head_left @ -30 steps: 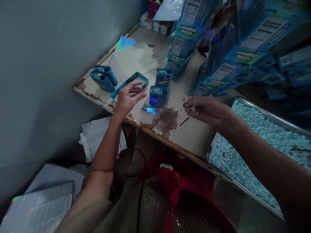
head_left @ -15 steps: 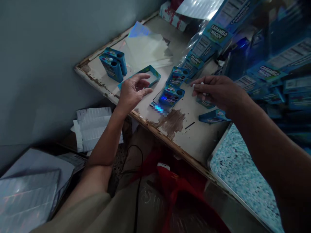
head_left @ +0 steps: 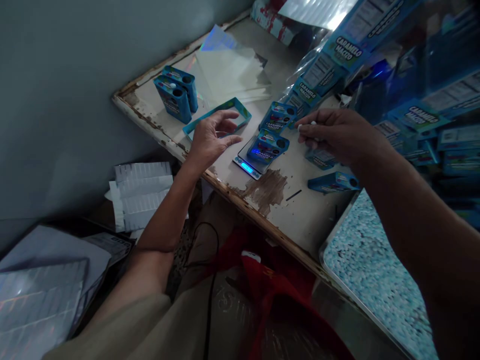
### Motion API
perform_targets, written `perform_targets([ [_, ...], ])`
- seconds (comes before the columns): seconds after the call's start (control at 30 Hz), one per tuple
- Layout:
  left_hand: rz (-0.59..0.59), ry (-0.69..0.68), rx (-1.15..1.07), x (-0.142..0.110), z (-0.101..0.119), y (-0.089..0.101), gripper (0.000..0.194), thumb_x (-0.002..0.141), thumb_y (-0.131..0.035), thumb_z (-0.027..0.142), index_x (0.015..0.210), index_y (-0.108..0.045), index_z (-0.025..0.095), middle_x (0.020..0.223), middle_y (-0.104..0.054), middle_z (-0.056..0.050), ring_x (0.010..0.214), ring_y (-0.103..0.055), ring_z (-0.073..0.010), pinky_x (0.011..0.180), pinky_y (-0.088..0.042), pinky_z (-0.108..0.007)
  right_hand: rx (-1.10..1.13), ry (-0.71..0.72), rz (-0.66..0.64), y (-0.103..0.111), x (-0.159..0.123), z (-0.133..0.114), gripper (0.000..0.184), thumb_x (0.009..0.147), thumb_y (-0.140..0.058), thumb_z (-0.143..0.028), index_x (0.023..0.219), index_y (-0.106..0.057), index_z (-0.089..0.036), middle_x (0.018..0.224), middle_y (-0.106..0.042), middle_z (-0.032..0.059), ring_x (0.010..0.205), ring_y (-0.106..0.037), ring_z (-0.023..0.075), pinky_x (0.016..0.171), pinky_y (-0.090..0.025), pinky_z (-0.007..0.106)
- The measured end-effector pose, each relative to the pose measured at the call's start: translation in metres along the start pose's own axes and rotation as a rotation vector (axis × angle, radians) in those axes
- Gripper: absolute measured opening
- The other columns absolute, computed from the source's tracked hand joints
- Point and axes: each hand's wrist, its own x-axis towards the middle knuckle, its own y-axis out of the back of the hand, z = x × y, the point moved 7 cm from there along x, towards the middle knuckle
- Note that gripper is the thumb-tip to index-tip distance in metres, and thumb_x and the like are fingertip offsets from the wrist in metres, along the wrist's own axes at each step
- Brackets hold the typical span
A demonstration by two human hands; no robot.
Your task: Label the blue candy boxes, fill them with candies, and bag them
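Observation:
My right hand [head_left: 333, 132] is closed, pinching small white pieces [head_left: 313, 124] between thumb and fingers; their kind is too small to make out. It hovers right of a small digital scale [head_left: 246, 168] with a lit display. On that scale stands a blue candy box [head_left: 268, 147] with a dark round hole in its top, and a second blue box [head_left: 279, 116] stands just behind. My left hand [head_left: 213, 137] is open, thumb and fingers apart and nothing between them, left of the scale. Partly behind it lies a shallow open blue carton [head_left: 240, 106].
Two blue boxes [head_left: 176, 97] stand at the table's left corner, near pale sheets [head_left: 232, 72]. Another box [head_left: 332, 182] lies beside a metal tray [head_left: 378, 270] of small blue-white pieces. Stacked, partly wrapped cartons [head_left: 348, 52] fill the right side. The worn wooden edge [head_left: 240, 200] runs before me.
The view has shifted slightly. My right hand, still pinching the white pieces, has hardly moved beside the scale. My left hand keeps its open pose, and the boxes stay in place.

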Motion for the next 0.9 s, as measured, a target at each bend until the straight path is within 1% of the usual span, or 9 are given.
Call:
perform_targets([
  [0.13, -0.006, -0.012, -0.041, 0.001, -0.008, -0.006, 0.050, 0.079, -0.093, 0.020, 0.125, -0.074, 0.023, 0.103, -0.078, -0.001, 0.106, -0.077, -0.0207, 0.095, -0.067, -0.035, -0.152, 0.084, -0.006, 0.001, 0.004, -0.005, 0.004, 0.096, -0.079, -0.016, 0.095, -0.076, -0.018, 0.077, -0.074, 0.0026, 0.060, -0.052, 0.0081, 0.059, -0.040, 0.026],
  [0.27, -0.009, -0.009, -0.061, 0.000, -0.011, -0.007, 0.051, 0.077, -0.092, 0.021, 0.125, -0.076, 0.023, 0.104, -0.078, -0.003, 0.105, -0.078, -0.0209, 0.094, -0.067, -0.034, -0.479, 0.182, 0.012, -0.006, 0.006, -0.017, 0.007, 0.094, -0.079, -0.016, 0.101, -0.081, -0.017, 0.065, -0.066, -0.0027, 0.062, -0.057, 0.0114, 0.072, -0.046, 0.031],
  [0.33, -0.019, -0.001, -0.057, -0.001, -0.011, -0.006, 0.052, 0.077, -0.092, 0.021, 0.126, -0.076, 0.021, 0.107, -0.079, -0.005, 0.105, -0.077, -0.0209, 0.094, -0.067, -0.033, -0.657, 0.208, 0.007, -0.012, 0.009, -0.022, 0.010, 0.094, -0.077, -0.015, 0.103, -0.083, -0.017, 0.063, -0.066, -0.0029, 0.063, -0.060, 0.0134, 0.074, -0.047, 0.032],
  [0.43, -0.030, 0.013, -0.045, -0.004, -0.014, -0.004, 0.053, 0.078, -0.092, 0.021, 0.128, -0.076, 0.021, 0.117, -0.078, -0.008, 0.105, -0.076, -0.0209, 0.092, -0.068, -0.033, -0.896, 0.247, -0.022, -0.021, 0.013, -0.026, 0.012, 0.094, -0.076, -0.015, 0.103, -0.085, -0.016, 0.070, -0.072, 0.0003, 0.070, -0.066, 0.0163, 0.078, -0.049, 0.033],
  [0.53, -0.022, 0.022, -0.032, -0.005, -0.020, 0.000, 0.054, 0.079, -0.093, 0.020, 0.130, -0.075, 0.023, 0.130, -0.075, -0.010, 0.104, -0.076, -0.0200, 0.089, -0.068, -0.032, -1.072, 0.352, -0.050, -0.029, 0.017, -0.027, 0.015, 0.095, -0.075, -0.018, 0.105, -0.086, -0.015, 0.090, -0.081, 0.0059, 0.087, -0.074, 0.0217, 0.086, -0.052, 0.035],
  [0.6, -0.012, 0.021, -0.019, -0.006, -0.024, 0.002, 0.055, 0.079, -0.094, 0.021, 0.131, -0.075, 0.024, 0.137, -0.072, -0.009, 0.104, -0.076, -0.0195, 0.088, -0.069, -0.031, -1.142, 0.406, -0.072, -0.033, 0.019, -0.026, 0.018, 0.095, -0.074, -0.019, 0.108, -0.086, -0.016, 0.099, -0.083, 0.0071, 0.096, -0.076, 0.0252, 0.089, -0.054, 0.037],
  [0.67, -0.005, 0.017, 0.000, -0.006, -0.027, 0.003, 0.056, 0.079, -0.095, 0.021, 0.131, -0.075, 0.026, 0.140, -0.070, -0.008, 0.104, -0.077, -0.0194, 0.088, -0.069, -0.031, -1.187, 0.413, -0.088, -0.035, 0.020, -0.025, 0.021, 0.095, -0.074, -0.020, 0.112, -0.086, -0.017, 0.102, -0.084, 0.0063, 0.097, -0.077, 0.0265, 0.089, -0.056, 0.037],
  [0.77, -0.008, 0.011, 0.029, -0.007, -0.029, 0.004, 0.057, 0.079, -0.094, 0.019, 0.132, -0.074, 0.027, 0.143, -0.068, -0.008, 0.105, -0.077, -0.0204, 0.088, -0.070, -0.032, -1.222, 0.365, -0.080, -0.037, 0.021, -0.027, 0.024, 0.093, -0.078, -0.021, 0.116, -0.086, -0.018, 0.099, -0.083, 0.0049, 0.094, -0.077, 0.0260, 0.087, -0.058, 0.037],
  [0.9, -0.017, 0.013, 0.046, -0.008, -0.027, 0.003, 0.055, 0.080, -0.094, 0.020, 0.132, -0.074, 0.026, 0.142, -0.069, -0.008, 0.106, -0.078, -0.0206, 0.089, -0.069, -0.031, -1.193, 0.281, -0.052, -0.040, 0.020, -0.032, 0.026, 0.089, -0.083, -0.015, 0.114, -0.086, -0.016, 0.092, -0.081, 0.0035, 0.090, -0.076, 0.0246, 0.088, -0.058, 0.037],
])
